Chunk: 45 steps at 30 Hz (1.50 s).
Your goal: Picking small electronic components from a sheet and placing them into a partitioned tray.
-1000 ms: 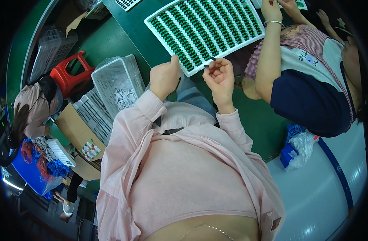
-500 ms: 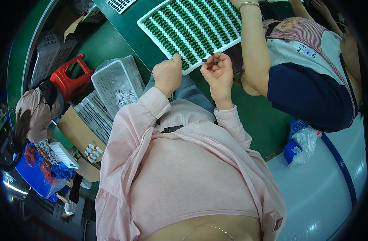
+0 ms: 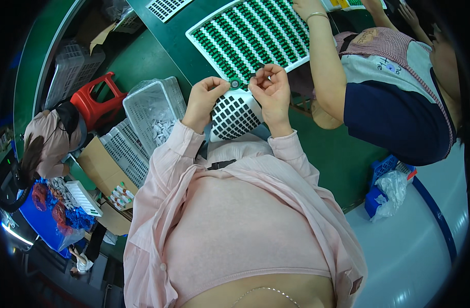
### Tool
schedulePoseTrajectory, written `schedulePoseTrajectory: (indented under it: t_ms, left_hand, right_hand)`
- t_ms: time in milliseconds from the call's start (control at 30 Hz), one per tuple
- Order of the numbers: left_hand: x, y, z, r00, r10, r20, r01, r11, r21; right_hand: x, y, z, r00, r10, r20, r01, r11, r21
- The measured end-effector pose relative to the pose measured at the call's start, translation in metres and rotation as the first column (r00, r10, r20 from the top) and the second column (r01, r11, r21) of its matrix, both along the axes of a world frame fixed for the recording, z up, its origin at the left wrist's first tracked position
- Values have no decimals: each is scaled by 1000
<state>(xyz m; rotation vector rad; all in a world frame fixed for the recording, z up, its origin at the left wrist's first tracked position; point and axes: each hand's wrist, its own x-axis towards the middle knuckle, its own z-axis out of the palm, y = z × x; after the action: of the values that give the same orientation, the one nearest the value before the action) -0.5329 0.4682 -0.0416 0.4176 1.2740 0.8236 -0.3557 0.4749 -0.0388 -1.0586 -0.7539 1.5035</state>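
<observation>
My left hand [image 3: 207,97] and my right hand [image 3: 270,87] are raised together over the near edge of a white grid tray [image 3: 250,36] filled with small green parts. Between their fingertips they pinch one small round green part [image 3: 235,82]. Just below the hands lies an empty white grid tray [image 3: 232,115] with dark open cells, partly hidden by my pink sleeves.
A person in a blue and checked top [image 3: 394,87] leans over the green table [image 3: 163,46] at the right, one arm across the filled tray. A clear bin of small pieces [image 3: 153,110], grey crates [image 3: 70,77], a red stool [image 3: 99,105] and a cardboard box [image 3: 99,164] stand at left.
The view shifted, so the trays sit lower and closer. My two hands came together and now pinch a small green part between them; the empty tray below has come into sight.
</observation>
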Motion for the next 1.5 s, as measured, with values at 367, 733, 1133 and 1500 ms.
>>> schedulePoseTrajectory:
  t_ms: [367, 733, 1133, 1500]
  left_hand:
    - [-5, -8, 28, 984, 121, 128, -121, 993, -4]
    - [-7, -15, 31, 987, 123, 103, -128, 991, 44]
    - [0, -20, 27, 991, 104, -83, -92, 987, 130]
    - [23, -42, 2, 986, -18, -164, 41, 990, 134]
  right_hand:
    - [-23, 9, 15, 996, 62, -71, -63, 998, -11]
    - [-26, 9, 19, 992, 127, 16, -127, 991, 28]
    - [-23, 2, 17, 943, 173, 284, -206, 974, 93]
    - [16, -6, -6, 893, 364, 266, -371, 928, -26]
